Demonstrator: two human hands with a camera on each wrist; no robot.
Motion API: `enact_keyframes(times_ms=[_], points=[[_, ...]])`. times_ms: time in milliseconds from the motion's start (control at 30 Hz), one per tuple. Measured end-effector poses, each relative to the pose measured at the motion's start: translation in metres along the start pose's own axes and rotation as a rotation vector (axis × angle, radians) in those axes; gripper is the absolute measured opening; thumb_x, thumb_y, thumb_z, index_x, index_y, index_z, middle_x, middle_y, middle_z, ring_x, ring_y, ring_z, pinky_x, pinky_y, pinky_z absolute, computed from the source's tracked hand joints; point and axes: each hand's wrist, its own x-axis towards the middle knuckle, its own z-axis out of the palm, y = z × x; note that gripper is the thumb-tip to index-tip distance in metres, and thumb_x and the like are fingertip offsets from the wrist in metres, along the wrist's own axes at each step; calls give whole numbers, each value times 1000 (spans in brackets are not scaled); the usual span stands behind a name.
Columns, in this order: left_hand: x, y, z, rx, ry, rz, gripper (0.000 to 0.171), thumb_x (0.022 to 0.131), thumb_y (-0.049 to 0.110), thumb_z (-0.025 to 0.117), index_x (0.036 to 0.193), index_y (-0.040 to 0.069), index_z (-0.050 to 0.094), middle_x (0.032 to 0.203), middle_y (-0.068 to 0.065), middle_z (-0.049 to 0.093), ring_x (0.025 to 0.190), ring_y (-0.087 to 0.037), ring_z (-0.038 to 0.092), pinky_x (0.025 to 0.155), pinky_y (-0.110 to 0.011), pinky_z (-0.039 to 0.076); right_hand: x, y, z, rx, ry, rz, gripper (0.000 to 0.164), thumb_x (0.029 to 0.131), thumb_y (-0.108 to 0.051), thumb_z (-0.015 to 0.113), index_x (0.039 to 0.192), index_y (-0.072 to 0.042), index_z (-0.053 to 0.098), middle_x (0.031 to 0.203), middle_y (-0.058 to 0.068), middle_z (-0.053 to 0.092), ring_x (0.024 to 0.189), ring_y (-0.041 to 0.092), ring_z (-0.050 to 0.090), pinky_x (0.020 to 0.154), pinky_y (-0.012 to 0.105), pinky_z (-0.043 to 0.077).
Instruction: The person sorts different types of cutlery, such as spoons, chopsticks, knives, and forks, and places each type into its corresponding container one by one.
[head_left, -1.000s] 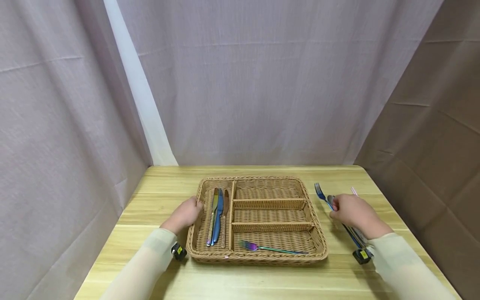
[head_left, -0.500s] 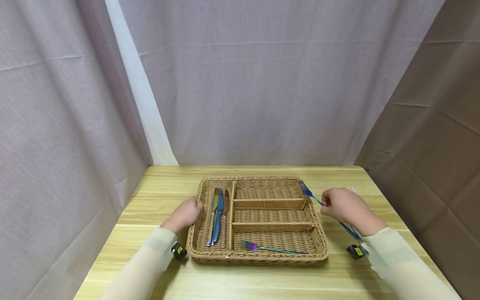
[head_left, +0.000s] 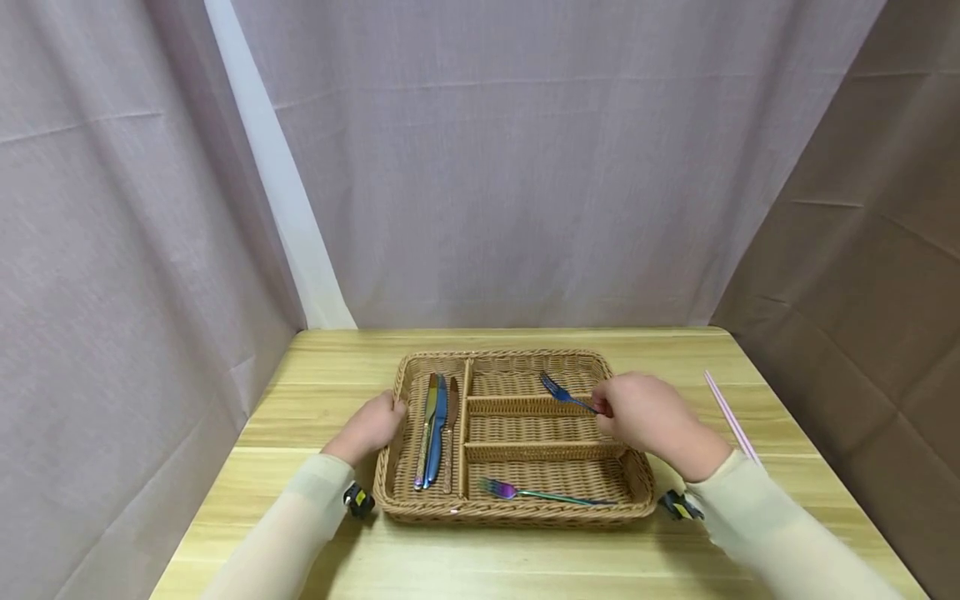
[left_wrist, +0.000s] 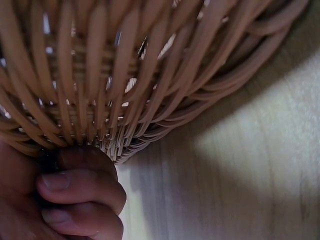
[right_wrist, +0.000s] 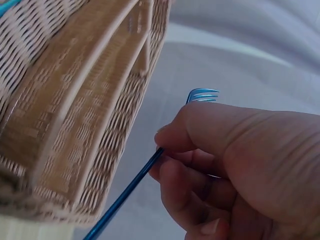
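A wicker cutlery basket (head_left: pixel 517 514) with dividers stands on the table. My left hand (head_left: pixel 371 429) grips its left rim; in the left wrist view the fingers (left_wrist: pixel 85 187) curl under the woven wall (left_wrist: pixel 95 60). My right hand (head_left: pixel 648 417) pinches a blue fork (head_left: pixel 557 389) between thumb and fingers, over the basket's right side. Its tines point left, overlapping the back compartment in the head view. The right wrist view shows the fork's handle (right_wrist: pixel 132 186) running down from the fingertips. A rainbow-coloured fork (head_left: pixel 506 492) lies in the front compartment.
Several knives, one a blue knife (head_left: pixel 437 433), lie in the basket's left compartment. Pink chopsticks (head_left: pixel 731 417) rest on the wooden table (head_left: pixel 480 567) at the right, partly behind the right sleeve. Curtains (head_left: pixel 510 167) surround the table's back and sides.
The right hand has carried the blue fork left from the table's right side to over the basket. More of the chopsticks shows. The left hand has stayed on the rim.
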Motion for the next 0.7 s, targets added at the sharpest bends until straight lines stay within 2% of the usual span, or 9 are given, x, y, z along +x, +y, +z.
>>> enact_keyframes(times_ms=[133,233,367,500,700], points=[[1,1,-1,7,2,5,55,117,28,41,153,-12,48,137,-29,65,128,-43,65,113,-61,50,3,-15,5,1,-13,-45,35,83,-10,80,68,-25,51,64,-12,45,57,10,41,51,30,34],[1,1,-2,-9,-2,8,52,116,26,41,150,-12,50,129,-26,68,119,-39,68,108,-59,55,5,-24,11,-5,-24,-79,39,81,-8,80,67,-25,47,63,-12,40,56,8,37,50,29,29],[-1,-1,-4,-22,-9,-5,53,117,27,41,152,-11,48,128,-24,68,117,-38,69,106,-59,56,7,-33,22,-11,-38,-105,43,78,-5,79,65,-24,43,62,-11,34,57,8,33,51,28,25],[-1,-2,-2,-19,-15,-11,55,117,29,40,154,-12,46,134,-27,66,123,-41,66,110,-61,52,5,-37,30,-7,-66,-108,44,77,-6,80,64,-24,43,61,-12,36,57,8,35,52,28,28],[3,-3,2,5,5,10,52,116,29,41,146,-12,52,123,-24,68,116,-37,68,108,-59,54,-1,-39,43,-12,-102,-126,43,74,-8,83,64,-26,45,61,-13,40,56,7,37,50,28,32]])
